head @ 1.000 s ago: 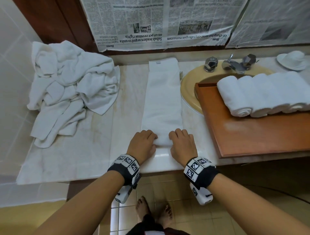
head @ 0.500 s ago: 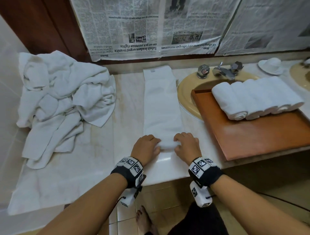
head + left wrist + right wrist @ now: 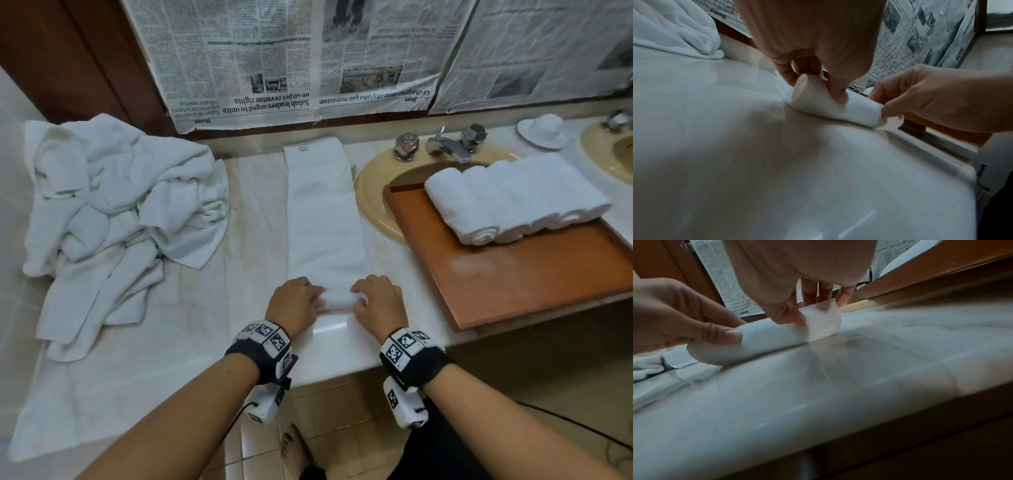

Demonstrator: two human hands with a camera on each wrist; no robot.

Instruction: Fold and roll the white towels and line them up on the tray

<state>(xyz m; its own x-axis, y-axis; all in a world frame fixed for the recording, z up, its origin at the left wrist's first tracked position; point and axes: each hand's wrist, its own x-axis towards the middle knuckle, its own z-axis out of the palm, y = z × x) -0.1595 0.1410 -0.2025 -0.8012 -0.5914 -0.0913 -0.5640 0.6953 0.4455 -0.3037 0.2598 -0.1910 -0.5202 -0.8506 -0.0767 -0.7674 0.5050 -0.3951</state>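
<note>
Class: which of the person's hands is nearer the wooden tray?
Right. The right hand grips the towel roll's end beside the wooden tray; the left hand grips its far end.

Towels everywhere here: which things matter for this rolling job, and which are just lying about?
Part of the job:
folded towel, held by left hand and right hand
rolled towels
tray
towel pile

Just lying about:
tap
newspaper
white dish

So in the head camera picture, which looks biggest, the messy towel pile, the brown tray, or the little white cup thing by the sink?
Largest to smallest, as they look in the head view:
1. messy towel pile
2. brown tray, though its right side runs out of the picture, so these two are close
3. little white cup, clearly smallest, though it also sits farthest away
</note>
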